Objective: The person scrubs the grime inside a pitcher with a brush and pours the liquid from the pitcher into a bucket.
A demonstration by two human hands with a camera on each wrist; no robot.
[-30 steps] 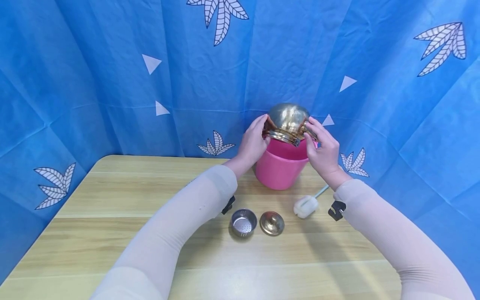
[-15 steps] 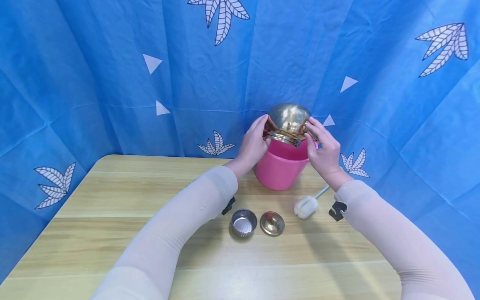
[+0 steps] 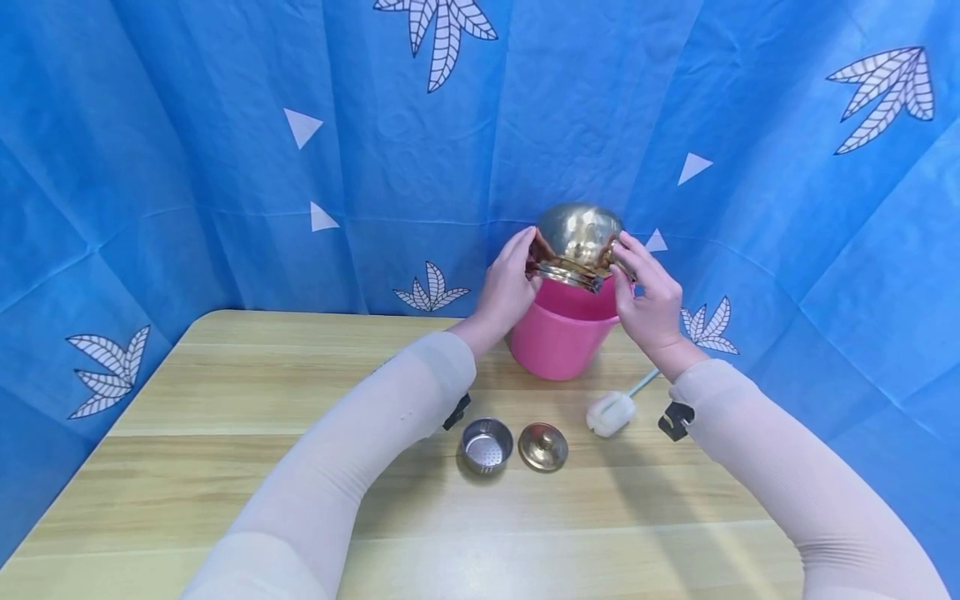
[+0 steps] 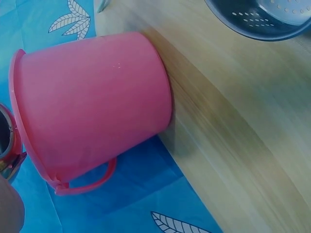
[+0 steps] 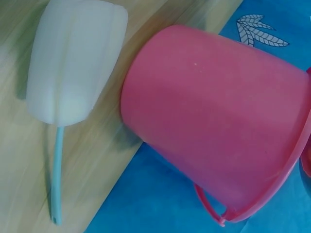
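Observation:
A shiny gold metal teapot [image 3: 579,237] is tipped mouth-down above the pink bucket [image 3: 558,342], its rim facing the bucket's opening. My left hand [image 3: 504,290] grips the pot's left side, fingers partly hidden behind it. On the other side, my right hand [image 3: 651,302] holds the teapot at a gold part that sticks out, probably the handle. Only a bit of the pot's rim [image 4: 6,133] shows at the left edge of the left wrist view. A perforated steel strainer cup [image 3: 487,447] and a gold knobbed lid [image 3: 543,447] lie nearer on the table.
A white sponge brush [image 3: 611,413] with a pale blue handle [image 5: 57,184] lies right of the lid, below my right forearm. The wooden table [image 3: 300,392] meets a blue patterned curtain [image 3: 420,183] behind the bucket.
The teapot's rounded bottom has risen very slightly and the pot tips a touch more. Both hands keep their hold; the strainer, lid, brush and bucket stay put.

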